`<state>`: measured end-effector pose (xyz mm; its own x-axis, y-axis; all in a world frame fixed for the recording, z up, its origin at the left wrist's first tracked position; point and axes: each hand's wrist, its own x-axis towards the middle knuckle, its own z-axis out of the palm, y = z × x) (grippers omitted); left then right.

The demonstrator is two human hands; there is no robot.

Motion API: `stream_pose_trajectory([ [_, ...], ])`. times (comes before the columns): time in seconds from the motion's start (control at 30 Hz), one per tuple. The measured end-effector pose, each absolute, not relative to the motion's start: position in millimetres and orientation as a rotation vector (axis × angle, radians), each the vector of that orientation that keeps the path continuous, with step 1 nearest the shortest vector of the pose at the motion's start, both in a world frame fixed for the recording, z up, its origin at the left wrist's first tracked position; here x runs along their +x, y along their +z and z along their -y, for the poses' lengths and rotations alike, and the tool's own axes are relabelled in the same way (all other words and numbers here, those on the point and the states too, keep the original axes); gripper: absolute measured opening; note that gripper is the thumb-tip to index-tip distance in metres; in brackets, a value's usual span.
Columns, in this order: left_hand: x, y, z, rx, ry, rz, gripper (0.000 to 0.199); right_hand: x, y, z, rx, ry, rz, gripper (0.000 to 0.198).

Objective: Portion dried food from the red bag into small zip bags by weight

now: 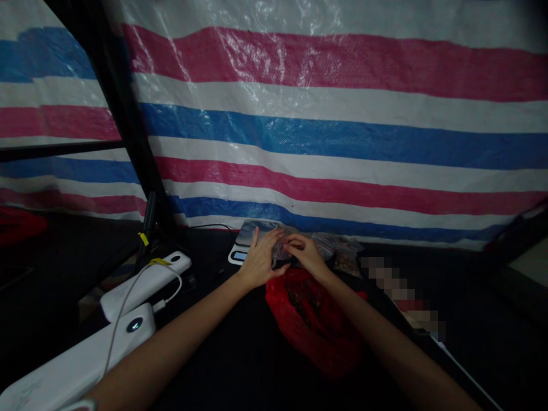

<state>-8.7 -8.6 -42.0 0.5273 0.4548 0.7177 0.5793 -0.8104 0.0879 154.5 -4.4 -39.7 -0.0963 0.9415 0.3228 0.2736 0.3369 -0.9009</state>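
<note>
A small clear plastic bag (280, 249) sits between my two hands, just above the red bag. My left hand (260, 260) has its fingers spread and its thumb stretched to the right, with fingertips close to the clear bag. My right hand (307, 254) is closed, thumb and fingers pinched at that bag's right side. Behind my left hand is a white digital scale (237, 255) with a metal plate and a lit display. Below both hands lies an open red plastic bag (329, 337) with dark, unclear contents. My right forearm covers part of it.
More clear bags, one with small brown pieces (347, 261), lie right of my hands. Two white power banks (141, 288) with a cable are at left. A blurred-out item (402, 299) lies at right. A striped plastic sheet (342, 137) and black frame post (115, 97) stand behind.
</note>
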Motion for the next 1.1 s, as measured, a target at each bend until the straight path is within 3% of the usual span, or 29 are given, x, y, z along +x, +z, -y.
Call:
stream_pose_trajectory([
  [0.3,-14,-46,-3,-2.776,-1.073,0.902,0.068,161,-45,2,-1.189,0.629,1.779,0.014],
  [0.53,-17,-48,-6,-2.612,-1.17,1.132,0.056,150,-26,24,-1.29,0.026,1.932,0.016],
  [0.73,-16,-47,-4,-2.593,-1.064,1.107,0.052,144,-22,25,-1.271,0.042,2.049,0.009],
  [0.97,-13,-44,-1,-2.44,-0.931,1.187,0.051,148,-32,13,-1.14,0.287,1.894,0.005],
  [1.1,-13,-44,-2,-2.41,-0.973,1.24,0.049,157,-30,10,-1.136,0.275,1.886,0.013],
])
